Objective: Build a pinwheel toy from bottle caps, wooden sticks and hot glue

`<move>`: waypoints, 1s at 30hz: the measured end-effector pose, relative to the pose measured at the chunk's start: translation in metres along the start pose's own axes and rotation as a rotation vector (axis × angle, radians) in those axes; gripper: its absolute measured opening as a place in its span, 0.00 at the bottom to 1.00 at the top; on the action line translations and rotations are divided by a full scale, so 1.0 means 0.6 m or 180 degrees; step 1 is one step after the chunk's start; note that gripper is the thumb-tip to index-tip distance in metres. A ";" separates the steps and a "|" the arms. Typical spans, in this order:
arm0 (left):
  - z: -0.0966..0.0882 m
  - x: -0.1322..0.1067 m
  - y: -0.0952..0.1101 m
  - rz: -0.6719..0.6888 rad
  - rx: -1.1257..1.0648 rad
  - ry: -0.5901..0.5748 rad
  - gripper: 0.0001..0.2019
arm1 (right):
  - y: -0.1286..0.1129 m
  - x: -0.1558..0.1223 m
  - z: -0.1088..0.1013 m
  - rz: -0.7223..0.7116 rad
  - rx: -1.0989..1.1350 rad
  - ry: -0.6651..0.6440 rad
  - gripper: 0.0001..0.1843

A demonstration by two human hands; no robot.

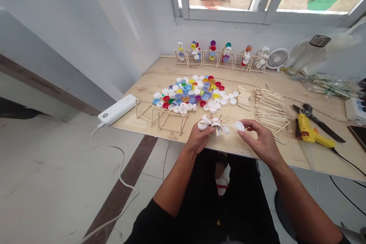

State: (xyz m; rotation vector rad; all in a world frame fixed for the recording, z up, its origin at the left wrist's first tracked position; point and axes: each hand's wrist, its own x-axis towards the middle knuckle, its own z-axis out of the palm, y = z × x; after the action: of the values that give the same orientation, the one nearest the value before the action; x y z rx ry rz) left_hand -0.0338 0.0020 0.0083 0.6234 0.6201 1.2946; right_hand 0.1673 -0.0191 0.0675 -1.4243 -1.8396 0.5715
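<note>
My left hand [199,136] is closed on a small wheel [215,124] made of white bottle caps and thin wooden sticks that spread out from a central cap. Some of its sticks carry a cap at the end, others show bare tips. Just to the right, my right hand [259,139] pinches a white bottle cap [239,126] between thumb and fingers, apart from the wheel. Beyond both hands lies a heap of colourful bottle caps [188,93]. Two wooden stick frames [171,122] stand left of my left hand.
Piles of wooden sticks [270,106] lie right of the caps. A yellow glue gun [310,129] and black-handled cutters [323,124] rest at the right. Finished cap wheels on stick frames [213,57] line the wall beside a small white fan [277,59]. A white power bank [118,109] sits at the left edge.
</note>
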 end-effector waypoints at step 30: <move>-0.003 0.002 -0.002 -0.0006 0.0124 -0.0061 0.20 | -0.017 0.023 0.019 -0.1113 -0.1365 0.0004 0.13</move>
State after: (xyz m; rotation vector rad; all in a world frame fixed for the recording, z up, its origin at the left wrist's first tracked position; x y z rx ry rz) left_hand -0.0343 0.0031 0.0062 0.6665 0.6313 1.2757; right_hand 0.1502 -0.0076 0.0714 -1.3095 -2.2349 -0.0024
